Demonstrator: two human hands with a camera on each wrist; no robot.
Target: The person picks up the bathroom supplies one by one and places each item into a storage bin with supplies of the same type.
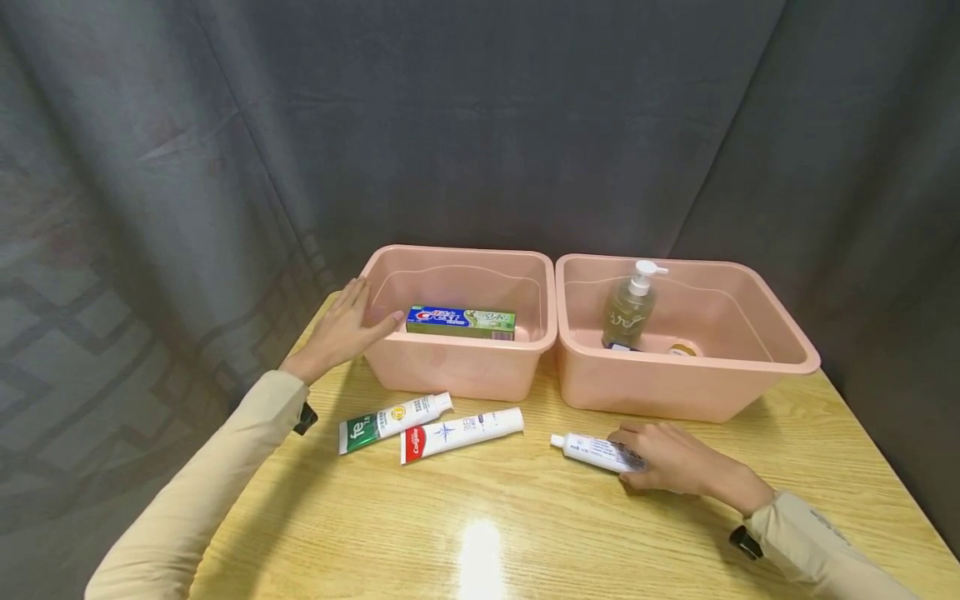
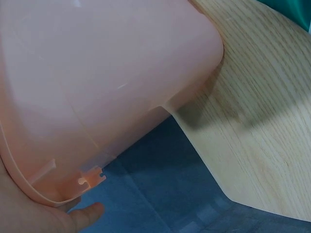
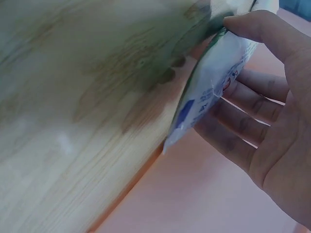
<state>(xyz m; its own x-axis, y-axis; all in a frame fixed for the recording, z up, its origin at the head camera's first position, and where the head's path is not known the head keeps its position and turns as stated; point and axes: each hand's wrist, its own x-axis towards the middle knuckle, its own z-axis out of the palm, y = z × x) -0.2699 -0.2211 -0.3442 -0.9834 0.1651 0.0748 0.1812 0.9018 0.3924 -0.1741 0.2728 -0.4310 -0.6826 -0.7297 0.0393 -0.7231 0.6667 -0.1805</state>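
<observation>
My right hand (image 1: 667,458) grips a white toothpaste tube (image 1: 596,451) by its flat end, thumb on one side and fingers on the other. The tube's cap points left, close over the table. In the right wrist view the tube (image 3: 214,82) stands on edge between thumb and fingers. My left hand (image 1: 341,329) rests at the left rim of the left pink bin (image 1: 457,371), thumb over the inside and fingers stretched along the outside. A boxed toothpaste (image 1: 461,323) lies in that bin. Nearer me lie a green-and-white tube (image 1: 393,421) and a red-and-white Colgate tube (image 1: 461,434).
A second pink bin (image 1: 660,387) stands right beside the first. It holds a pump bottle (image 1: 628,312) and a small round item (image 1: 682,350), with a dark flat piece by the bottle. A grey curtain (image 1: 480,125) hangs behind the wooden table (image 1: 390,533).
</observation>
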